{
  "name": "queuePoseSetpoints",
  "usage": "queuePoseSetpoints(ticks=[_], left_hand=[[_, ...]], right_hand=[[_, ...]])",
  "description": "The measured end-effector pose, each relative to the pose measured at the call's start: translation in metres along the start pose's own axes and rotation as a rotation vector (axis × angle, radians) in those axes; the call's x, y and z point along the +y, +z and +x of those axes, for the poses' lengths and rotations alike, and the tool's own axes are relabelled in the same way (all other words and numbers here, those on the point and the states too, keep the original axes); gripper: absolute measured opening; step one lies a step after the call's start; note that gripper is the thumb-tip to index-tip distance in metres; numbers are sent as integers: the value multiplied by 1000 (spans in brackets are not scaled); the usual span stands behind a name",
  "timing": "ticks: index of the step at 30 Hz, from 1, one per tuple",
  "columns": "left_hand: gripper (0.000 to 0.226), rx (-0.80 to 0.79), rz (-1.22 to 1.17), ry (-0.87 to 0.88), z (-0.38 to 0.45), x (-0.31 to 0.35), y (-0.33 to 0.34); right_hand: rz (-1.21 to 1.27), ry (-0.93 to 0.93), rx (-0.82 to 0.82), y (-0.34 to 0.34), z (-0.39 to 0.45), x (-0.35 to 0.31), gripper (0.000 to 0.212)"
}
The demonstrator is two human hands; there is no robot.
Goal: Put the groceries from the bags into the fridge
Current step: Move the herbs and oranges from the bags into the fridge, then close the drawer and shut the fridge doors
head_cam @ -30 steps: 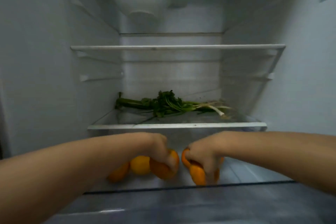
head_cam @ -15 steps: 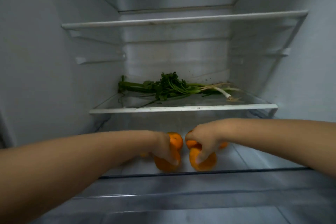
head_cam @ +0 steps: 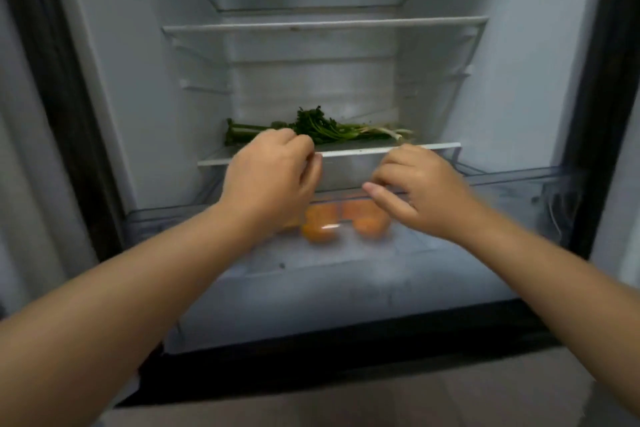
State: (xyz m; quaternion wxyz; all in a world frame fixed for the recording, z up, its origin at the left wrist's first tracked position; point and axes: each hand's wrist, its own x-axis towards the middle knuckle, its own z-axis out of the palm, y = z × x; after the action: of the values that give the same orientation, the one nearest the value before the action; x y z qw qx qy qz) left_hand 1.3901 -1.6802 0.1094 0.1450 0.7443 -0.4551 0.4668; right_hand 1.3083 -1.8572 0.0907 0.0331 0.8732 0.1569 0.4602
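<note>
Several oranges (head_cam: 341, 222) lying in the clear crisper drawer (head_cam: 512, 180) below both hands, left hand (head_cam: 273, 177) fingers and right hand (head_cam: 420, 189) fingers hanging loosely curled, holding nothing, beside the glass shelf (head_cam: 346, 153) edge.

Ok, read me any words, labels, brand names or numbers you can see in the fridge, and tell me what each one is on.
None can be read.
Oranges in the bottom drawer: no sticker or print shows, and they are blurred.
Greens on the glass shelf: no tag or band with text.
Fridge walls: plain, with no visible lettering.
</note>
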Motion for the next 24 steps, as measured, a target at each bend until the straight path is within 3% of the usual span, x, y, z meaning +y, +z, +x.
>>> queuePoseSetpoints(ticks=[4,7,12,17,20,24], left_hand=[[24,132,227,373,-44,-8,14],[31,237,245,507,-43,-25,26],[40,203,257,299,-32,-40,66],[49,146,290,70,-5,-52,112],[50,18,329,21,11,-61,136],[52,-32,274,-21,10,-69,159]], right_hand=[[-292,-88,326,25,-42,0,34],[-394,-153,424,38,-37,10,29],[-400,-100,442,72,-13,32,18],[-384,67,428,119,16,59,29],[-380,185,389,150,25,70,34],[-351,159,413,180,26,91,36]])
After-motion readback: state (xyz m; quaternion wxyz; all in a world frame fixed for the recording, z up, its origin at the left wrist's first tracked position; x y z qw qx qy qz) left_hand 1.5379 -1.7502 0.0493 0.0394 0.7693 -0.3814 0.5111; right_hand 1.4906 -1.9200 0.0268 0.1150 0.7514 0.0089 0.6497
